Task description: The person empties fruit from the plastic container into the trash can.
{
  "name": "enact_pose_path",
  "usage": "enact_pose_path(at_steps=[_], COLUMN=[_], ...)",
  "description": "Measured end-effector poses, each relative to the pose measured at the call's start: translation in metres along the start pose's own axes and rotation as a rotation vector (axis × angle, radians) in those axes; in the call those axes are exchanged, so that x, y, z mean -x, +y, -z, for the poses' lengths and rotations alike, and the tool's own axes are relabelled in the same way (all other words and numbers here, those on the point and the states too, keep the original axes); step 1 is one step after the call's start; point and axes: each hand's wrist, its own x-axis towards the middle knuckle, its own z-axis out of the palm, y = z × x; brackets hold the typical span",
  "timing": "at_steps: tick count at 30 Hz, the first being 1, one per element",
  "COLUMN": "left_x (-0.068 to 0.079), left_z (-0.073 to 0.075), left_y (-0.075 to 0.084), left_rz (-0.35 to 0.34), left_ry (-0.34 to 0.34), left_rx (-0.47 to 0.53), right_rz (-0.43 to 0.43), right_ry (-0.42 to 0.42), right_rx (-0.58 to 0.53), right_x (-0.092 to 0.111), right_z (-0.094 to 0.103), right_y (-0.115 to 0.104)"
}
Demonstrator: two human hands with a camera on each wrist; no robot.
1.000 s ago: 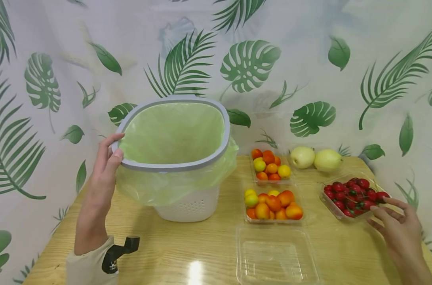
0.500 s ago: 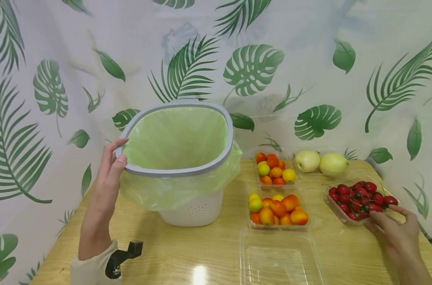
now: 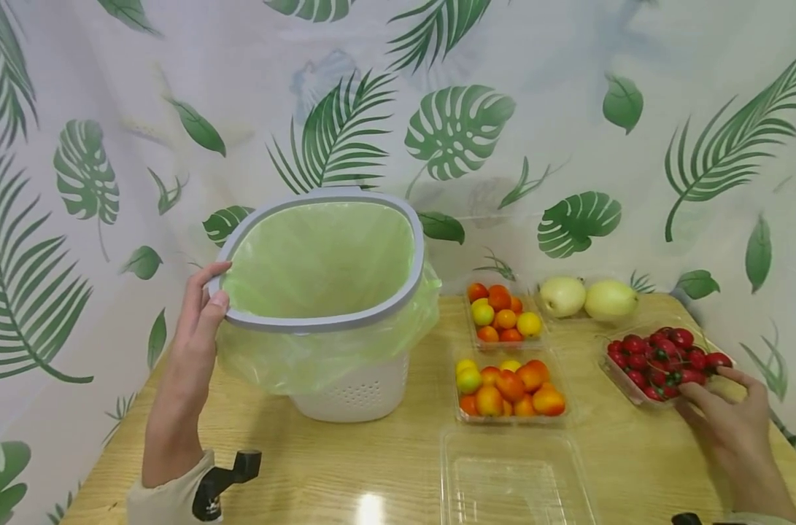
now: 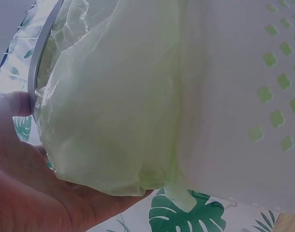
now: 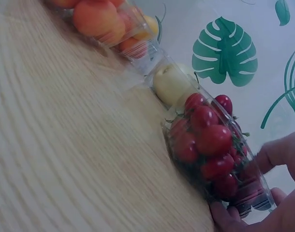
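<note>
My left hand (image 3: 187,328) grips the left side of the grey rim of a white laundry-basket-like bin (image 3: 365,390), thumb outside and fingers over the edge. A light green plastic bag (image 3: 325,255) lines the bin and hangs over its rim; the left wrist view shows its folds (image 4: 113,111) beside my palm. At the right, my right hand (image 3: 732,423) holds the near right corner of a clear plastic box (image 3: 624,390) full of red cherries (image 3: 663,357) with green stems. In the right wrist view my fingers lie above and below the box's edge, partly hidden by it.
Two clear boxes of small orange and yellow fruit (image 3: 503,317) stand right of the bin, one behind the other. Two pale pears (image 3: 562,297) sit at the back. Near the front lies a clear plastic tray (image 3: 512,474). A leaf-patterned cloth (image 3: 463,44) hangs behind the wooden table (image 3: 292,467).
My right thumb and fingers have drawn in on the corner of the cherry box, which has shifted slightly to the right. My left hand stays on the rim. The head view has moved a little.
</note>
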Motion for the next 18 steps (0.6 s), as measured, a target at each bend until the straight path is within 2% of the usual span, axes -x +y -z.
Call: enact_pose_path(at_steps=[3, 6, 7, 9, 13, 16, 18], left_x=[0.000, 0.001, 0.001, 0.001, 0.000, 0.000, 0.000], left_z=[-0.001, -0.002, -0.002, -0.002, -0.001, 0.000, 0.001], left_y=[-0.001, -0.002, -0.002, -0.002, -0.002, -0.001, -0.001], left_rz=[0.007, 0.010, 0.008, 0.001, -0.017, -0.020, -0.012], left_ry=[-0.001, -0.006, -0.006, -0.004, -0.004, -0.007, -0.007], left_rx=[0.012, 0.005, 0.000, -0.011, -0.012, -0.005, -0.004], right_rz=[0.010, 0.020, 0.019, 0.032, 0.099, 0.125, 0.109], right_ry=[0.077, 0.092, 0.069, -0.012, -0.183, -0.190, -0.157], right_rx=[0.038, 0.044, 0.032, 0.080, 0.256, 0.369, 0.381], right_x=[0.000, 0.002, 0.003, 0.004, 0.004, 0.000, -0.001], right_z=[-0.003, -0.002, 0.000, 0.004, 0.010, 0.012, 0.012], right_y=[-0.001, 0.000, 0.001, 0.002, 0.005, 0.005, 0.004])
